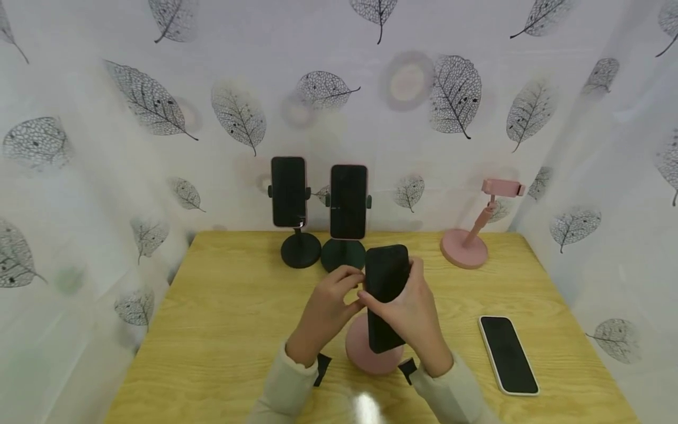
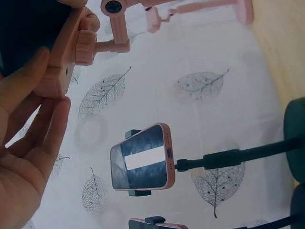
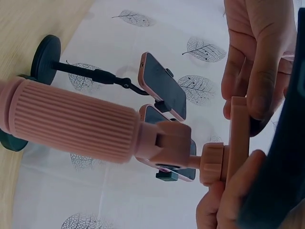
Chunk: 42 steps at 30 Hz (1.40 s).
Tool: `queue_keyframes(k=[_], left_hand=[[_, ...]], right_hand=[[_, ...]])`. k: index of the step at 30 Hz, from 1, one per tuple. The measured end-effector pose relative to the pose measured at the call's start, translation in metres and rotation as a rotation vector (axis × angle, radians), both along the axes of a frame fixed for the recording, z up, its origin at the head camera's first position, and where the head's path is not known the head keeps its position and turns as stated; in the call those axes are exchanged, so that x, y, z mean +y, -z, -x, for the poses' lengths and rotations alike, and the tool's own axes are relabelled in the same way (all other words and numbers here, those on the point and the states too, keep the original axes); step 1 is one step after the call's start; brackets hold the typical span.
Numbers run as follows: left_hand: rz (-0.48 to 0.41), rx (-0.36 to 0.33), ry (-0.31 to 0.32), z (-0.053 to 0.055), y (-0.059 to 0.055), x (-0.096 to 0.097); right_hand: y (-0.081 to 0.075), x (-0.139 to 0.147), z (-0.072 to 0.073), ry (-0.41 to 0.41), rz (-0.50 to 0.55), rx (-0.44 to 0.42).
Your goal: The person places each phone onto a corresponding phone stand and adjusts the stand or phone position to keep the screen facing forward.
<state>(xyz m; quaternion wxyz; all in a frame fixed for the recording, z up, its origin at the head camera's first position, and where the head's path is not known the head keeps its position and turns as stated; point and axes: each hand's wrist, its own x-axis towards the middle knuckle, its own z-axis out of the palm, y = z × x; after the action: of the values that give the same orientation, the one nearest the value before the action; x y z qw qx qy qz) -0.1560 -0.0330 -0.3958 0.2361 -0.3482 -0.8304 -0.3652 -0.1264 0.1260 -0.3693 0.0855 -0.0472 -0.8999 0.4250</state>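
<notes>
In front of me stands a pink phone stand, its round base (image 1: 372, 358) on the table and its ribbed post (image 3: 71, 119) in the right wrist view. My right hand (image 1: 415, 315) grips a dark phone (image 1: 388, 272) by its sides, against the stand's pink clamp (image 3: 239, 138). The phone leans slightly in the head view and covers most of the stand. On the other side, my left hand (image 1: 327, 307) pinches the end of the clamp between thumb and fingers, as the left wrist view shows. Right-hand fingers also wrap behind the clamp near its knob (image 3: 213, 163).
Two dark stands at the back hold upright phones, one phone (image 1: 289, 191) left of the other (image 1: 348, 201). A second pink stand (image 1: 464, 248) is at the back right. Near the right edge of the wooden table (image 1: 222, 330) lies a white-edged phone (image 1: 509, 355). A leaf-patterned curtain surrounds the table.
</notes>
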Motion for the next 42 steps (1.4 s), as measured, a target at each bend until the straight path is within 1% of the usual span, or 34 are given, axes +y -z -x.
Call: queue_keyframes(k=[4, 9, 13, 15, 19, 24, 27, 30, 34, 38, 40, 42], left_hand=[[-0.043, -0.035, 0.05, 0.0, 0.001, -0.002], [-0.076, -0.048, 0.125, 0.002, 0.001, -0.006], [-0.091, -0.066, 0.159, 0.001, 0.001, -0.008], [-0.095, -0.063, 0.161, -0.001, -0.001, -0.01], [-0.099, -0.033, 0.148, -0.006, -0.003, -0.012], [-0.101, -0.021, 0.122, -0.01, -0.001, -0.013], [-0.11, -0.031, 0.117, -0.012, 0.001, -0.016], [-0.137, -0.038, 0.12, -0.012, 0.002, -0.018], [-0.209, -0.047, 0.133, -0.01, 0.006, -0.017], [-0.291, -0.1, 0.124, -0.01, 0.015, -0.011], [-0.333, -0.147, 0.127, -0.011, 0.02, -0.009], [-0.367, -0.192, 0.14, -0.013, 0.023, -0.008]], right_hand=[[0.001, 0.0, 0.0, 0.004, 0.007, 0.016], [0.002, 0.001, -0.002, 0.017, 0.005, 0.034], [0.002, 0.001, -0.004, 0.029, 0.01, 0.037], [0.001, 0.002, -0.005, 0.03, 0.016, 0.035], [0.001, 0.004, -0.006, 0.022, 0.034, 0.033], [0.003, 0.005, -0.005, -0.001, 0.065, 0.029], [0.004, 0.005, -0.005, -0.014, 0.071, 0.011], [0.005, 0.007, -0.003, -0.018, 0.088, -0.005], [0.004, 0.011, 0.002, -0.033, 0.101, -0.018], [0.005, 0.016, 0.004, -0.075, 0.143, -0.017], [0.007, 0.018, 0.004, -0.113, 0.214, -0.015], [0.011, 0.019, 0.004, -0.157, 0.309, 0.002]])
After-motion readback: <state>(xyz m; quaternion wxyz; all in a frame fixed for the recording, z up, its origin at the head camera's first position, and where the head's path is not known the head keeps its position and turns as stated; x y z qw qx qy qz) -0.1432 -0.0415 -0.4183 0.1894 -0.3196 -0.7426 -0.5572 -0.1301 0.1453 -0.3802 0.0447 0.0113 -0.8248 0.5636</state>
